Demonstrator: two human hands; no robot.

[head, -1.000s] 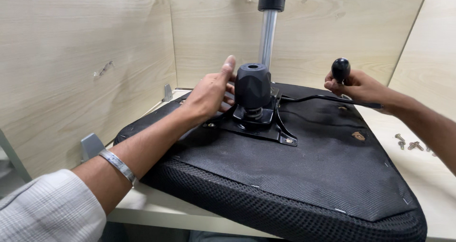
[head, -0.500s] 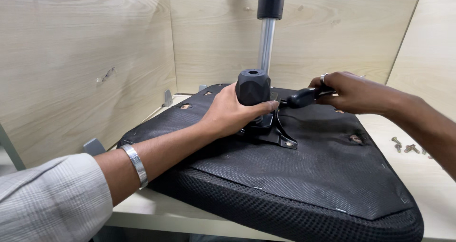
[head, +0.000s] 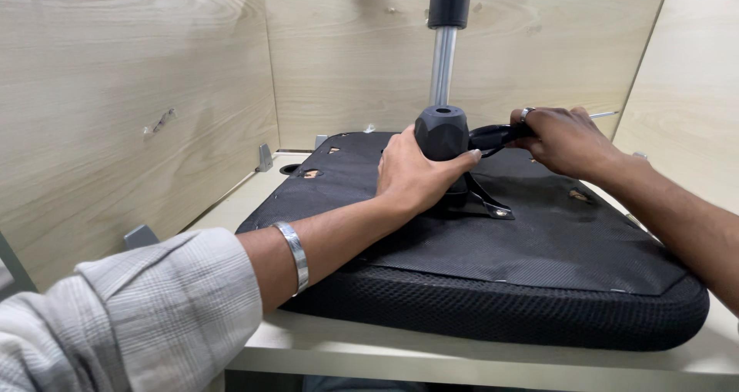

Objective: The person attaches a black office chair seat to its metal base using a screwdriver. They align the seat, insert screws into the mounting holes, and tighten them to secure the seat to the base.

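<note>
- Two hands work over one upturned black seat cushion (head: 477, 284), which lies flat on the pale surface (head: 431, 357) with wood-grain panels (head: 115, 107) closing in the left and back; the cushion spreads below and toward the camera from both grips.
- From the seat's middle a black mechanism housing (head: 441, 133) rises, and a bright metal column (head: 442, 65) stands straight up out of it, its long axis vertical, running above the left grip to a black part at the top edge.
- Left hand (head: 416, 173): its grip is closed about the base of the housing, thumb against the right face and fingers behind, forearm lying across the cushion with a metal bangle (head: 292, 255) at the wrist and a checked sleeve (head: 131, 315) nearer the camera.
- Right hand (head: 566, 138): its grip is wrapped round the black handle (head: 493, 136) of a lever or tool, whose long axis runs roughly level, pointing left from this grip toward the housing; its tip sits just beside the left thumb.
- Behind the right grip a thin metal rod (head: 604, 115) pokes out to the right.
- Small metal brackets (head: 264, 159) stand on the surface well to the left of both grips.
</note>
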